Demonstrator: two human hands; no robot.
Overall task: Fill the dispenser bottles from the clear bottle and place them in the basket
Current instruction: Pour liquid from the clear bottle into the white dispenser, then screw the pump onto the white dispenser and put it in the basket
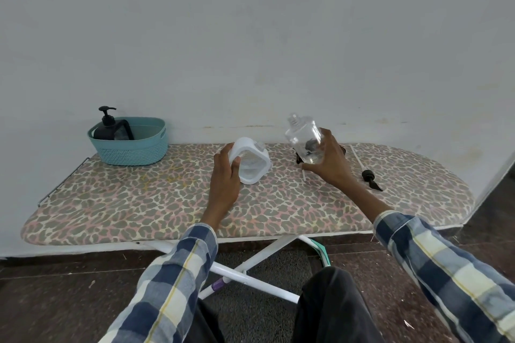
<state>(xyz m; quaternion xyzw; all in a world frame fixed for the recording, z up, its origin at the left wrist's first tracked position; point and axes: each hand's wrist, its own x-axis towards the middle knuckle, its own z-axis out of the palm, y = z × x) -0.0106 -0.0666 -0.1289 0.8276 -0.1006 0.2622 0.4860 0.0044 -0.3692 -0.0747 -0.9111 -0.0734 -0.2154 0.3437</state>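
My right hand [331, 160] grips a clear bottle [302, 133] from the side, lifted above the ironing board [167, 203]. Its uncapped threaded neck tilts up and to the left, and a little liquid shows at its bottom. My left hand [225, 172] holds a white-cased dispenser bottle [252, 161], tipped over with its open neck pointing right toward the clear bottle. The two bottles are apart. A teal basket [133, 147] stands at the back left of the board with one black pump bottle [107, 127] inside.
A loose black pump head [370, 177] with its long white tube lies on the board to the right of my right hand. Another dark piece [298, 158] is partly hidden behind the clear bottle. The wall runs right behind the board.
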